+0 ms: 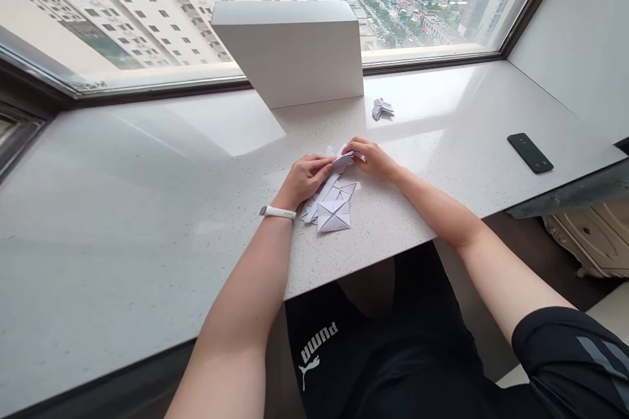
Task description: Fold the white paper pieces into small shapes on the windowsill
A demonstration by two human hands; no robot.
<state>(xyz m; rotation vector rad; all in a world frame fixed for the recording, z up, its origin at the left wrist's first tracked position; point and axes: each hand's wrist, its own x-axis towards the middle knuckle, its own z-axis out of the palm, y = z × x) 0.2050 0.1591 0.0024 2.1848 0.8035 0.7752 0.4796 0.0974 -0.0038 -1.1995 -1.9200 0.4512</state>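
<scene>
Both of my hands meet over a small folded piece of white paper on the speckled white counter. My left hand, with a white band on its wrist, pinches the paper's left side. My right hand pinches its right end with curled fingers. Just below my hands lies a small pile of creased white paper squares, with fold lines showing on the top ones.
A white box stands at the back by the window. A finished folded paper figure lies to its right. A black phone rests near the counter's right edge. My legs in black shorts are under the counter.
</scene>
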